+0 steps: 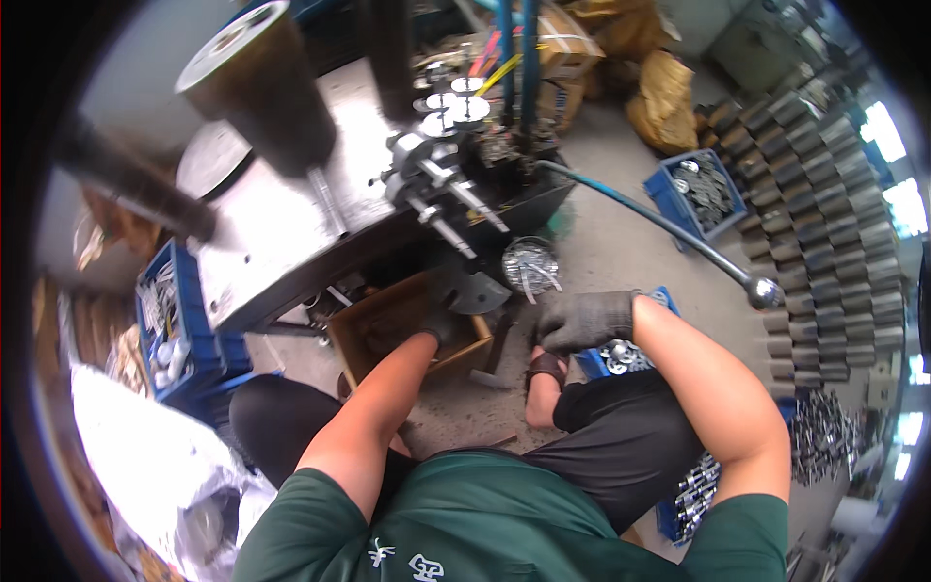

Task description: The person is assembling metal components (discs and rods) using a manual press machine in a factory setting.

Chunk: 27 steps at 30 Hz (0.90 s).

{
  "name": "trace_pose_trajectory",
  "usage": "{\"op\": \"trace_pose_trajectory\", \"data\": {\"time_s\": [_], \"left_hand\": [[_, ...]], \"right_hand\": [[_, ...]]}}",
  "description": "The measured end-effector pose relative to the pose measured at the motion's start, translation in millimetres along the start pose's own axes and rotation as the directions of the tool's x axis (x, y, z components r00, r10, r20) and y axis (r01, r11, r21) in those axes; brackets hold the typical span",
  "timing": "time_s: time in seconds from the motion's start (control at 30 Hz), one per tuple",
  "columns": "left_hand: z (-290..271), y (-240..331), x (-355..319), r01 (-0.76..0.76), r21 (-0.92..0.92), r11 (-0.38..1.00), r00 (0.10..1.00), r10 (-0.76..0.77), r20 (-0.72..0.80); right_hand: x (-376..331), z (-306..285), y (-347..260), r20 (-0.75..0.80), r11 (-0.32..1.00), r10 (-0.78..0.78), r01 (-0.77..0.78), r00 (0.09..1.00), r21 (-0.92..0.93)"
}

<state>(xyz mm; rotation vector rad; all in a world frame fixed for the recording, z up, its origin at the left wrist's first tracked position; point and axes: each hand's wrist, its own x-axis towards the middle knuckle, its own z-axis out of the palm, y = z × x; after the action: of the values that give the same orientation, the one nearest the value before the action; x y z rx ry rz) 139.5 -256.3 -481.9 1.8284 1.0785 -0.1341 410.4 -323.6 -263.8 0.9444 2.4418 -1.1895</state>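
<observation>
The left hand (441, 327), in a dark knit glove, reaches over the far side of an open brown box (465, 361) with straight, flat walls; its fingers are too dark and hidden to tell whether they are spread or pinching anything. The box stands on the floor between the knees, below the machine's edge. Just beyond this hand lies a flat grey plate (480, 294) with a curved edge; whether the two touch cannot be told.

The right hand (587, 320), in a worn grey fabric glove, is bent with its fingers curled downward; whether they pinch anything cannot be told. Below it sits a blue plastic crate (589, 366) of small, shiny metal parts (621, 361). Near both hands, a rounded heap of bright metal pieces (530, 262) rests on the floor.

Above the box, a smooth steel table (281, 204) carries a thick, dull metal cylinder (272, 97) with a pale, disc-shaped end, and a fixture (412, 184) with parallel polished rods. A slender lever (669, 223) ends in a glossy ball knob (764, 292). At right, short cylindrical pieces (824, 223) form a ribbed, stacked wall.
</observation>
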Motion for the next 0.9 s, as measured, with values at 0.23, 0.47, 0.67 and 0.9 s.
{"op": "trace_pose_trajectory", "data": {"time_s": [0.23, 0.47, 0.67, 0.9], "left_hand": [[23.0, -11.4, 15.9, -0.022, 0.023, 1.0, 0.996, 0.024, -0.083], [32.6, 8.9, -1.1, -0.108, 0.04, 0.993, 0.994, 0.108, -0.014], [22.6, 26.4, -17.2, -0.269, 0.058, 0.961, 0.96, 0.262, 0.098], [16.1, 45.2, -45.4, -0.338, 0.101, 0.936, 0.935, 0.321, 0.149]], "right_hand": [[15.3, -14.4, -15.1, 0.049, 0.992, 0.128, -0.127, 0.991, -0.019], [14.1, -2.0, 4.4, 0.044, 0.97, 0.194, -0.198, 0.98, 0.137], [34.0, 18.9, 42.2, -0.034, 0.995, 0.005, -0.002, 0.999, 0.101], [22.5, 9.9, 30.6, 0.096, 0.879, 0.386, -0.397, 0.918, 0.262]]}}
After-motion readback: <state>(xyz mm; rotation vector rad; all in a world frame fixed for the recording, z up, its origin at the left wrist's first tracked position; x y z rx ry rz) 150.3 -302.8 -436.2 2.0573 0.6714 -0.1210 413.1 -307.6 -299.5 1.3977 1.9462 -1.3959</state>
